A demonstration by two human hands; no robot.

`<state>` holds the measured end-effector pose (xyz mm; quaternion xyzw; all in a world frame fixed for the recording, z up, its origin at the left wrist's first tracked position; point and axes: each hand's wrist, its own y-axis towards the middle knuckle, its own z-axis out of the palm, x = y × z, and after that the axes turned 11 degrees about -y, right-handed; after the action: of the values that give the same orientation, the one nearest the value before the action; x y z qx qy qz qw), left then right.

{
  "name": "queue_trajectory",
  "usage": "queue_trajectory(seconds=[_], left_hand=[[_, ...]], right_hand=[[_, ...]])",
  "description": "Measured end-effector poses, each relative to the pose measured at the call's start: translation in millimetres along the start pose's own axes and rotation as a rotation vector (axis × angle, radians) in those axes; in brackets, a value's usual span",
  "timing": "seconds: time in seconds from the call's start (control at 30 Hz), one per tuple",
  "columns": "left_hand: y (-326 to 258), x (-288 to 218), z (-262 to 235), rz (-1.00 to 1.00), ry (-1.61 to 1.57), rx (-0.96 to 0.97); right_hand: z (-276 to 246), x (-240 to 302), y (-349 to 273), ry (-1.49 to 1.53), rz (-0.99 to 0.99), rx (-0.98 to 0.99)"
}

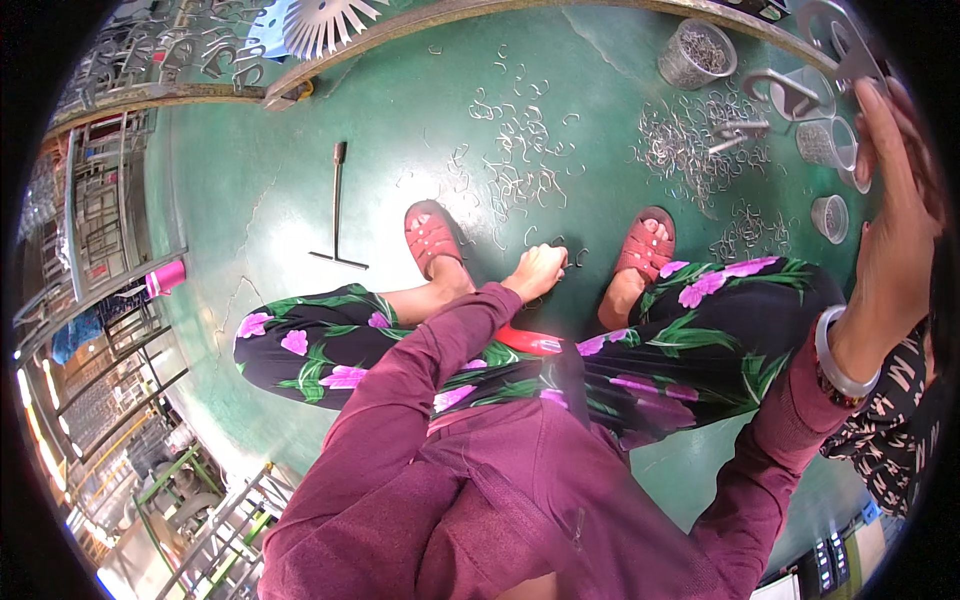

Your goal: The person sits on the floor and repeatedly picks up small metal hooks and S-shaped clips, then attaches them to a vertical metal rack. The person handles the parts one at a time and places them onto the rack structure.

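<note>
My left hand [538,272] is low over the green floor between my feet, its fingers curled together. A small dark curved wire hook [575,262] is at its fingertips; whether it is gripped I cannot make out. At the right edge my right hand [893,180] is raised, thumb up, against a flat silver metal piece [857,62] with curved cut-outs. Its other fingers are partly blurred behind. Many small C-shaped wire hooks [525,165] are scattered ahead of my left hand. A denser pile of hooks [690,145] lies farther right, with a smaller heap [750,235] nearer me.
Clear plastic tubs [697,55] of metal bits and a small cup [829,218] stand at right. A T-handled wrench [338,205] lies left on the floor. A rusty bar [440,18] crosses the far side. A red object [530,342] lies near my lap. Metal racks [110,200] line the left.
</note>
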<state>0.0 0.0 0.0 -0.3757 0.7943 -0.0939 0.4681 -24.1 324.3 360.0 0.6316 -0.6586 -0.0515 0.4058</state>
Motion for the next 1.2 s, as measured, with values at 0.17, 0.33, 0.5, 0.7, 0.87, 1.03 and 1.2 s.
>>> queue_trajectory(seconds=[0.17, 0.33, 0.5, 0.7, 0.87, 1.03, 1.2], left_hand=[[18, 0, -35, 0.047, 0.037, -0.04], [55, 21, -79, 0.107, -0.062, -0.422], [86, 24, -107, 0.052, -0.129, -0.66], [111, 14, -115, 0.146, 0.09, -0.575], [125, 23, -105, 0.189, 0.278, -0.462], [126, 17, -114, 0.245, 0.215, -0.542], [110, -22, -149, 0.161, -0.37, -0.616]], right_hand=[[15, 2, 11, 0.325, -0.07, -0.213], [9, 23, 7, -0.185, 0.06, -0.171], [-15, 12, -6, -0.53, 0.035, 0.098], [-10, 14, -13, -0.402, 0.089, 0.013], [-8, 20, -13, -0.299, 0.165, -0.069], [-8, 27, -6, -0.158, 0.265, -0.195], [0, 31, -3, 0.092, 0.309, -0.275]])
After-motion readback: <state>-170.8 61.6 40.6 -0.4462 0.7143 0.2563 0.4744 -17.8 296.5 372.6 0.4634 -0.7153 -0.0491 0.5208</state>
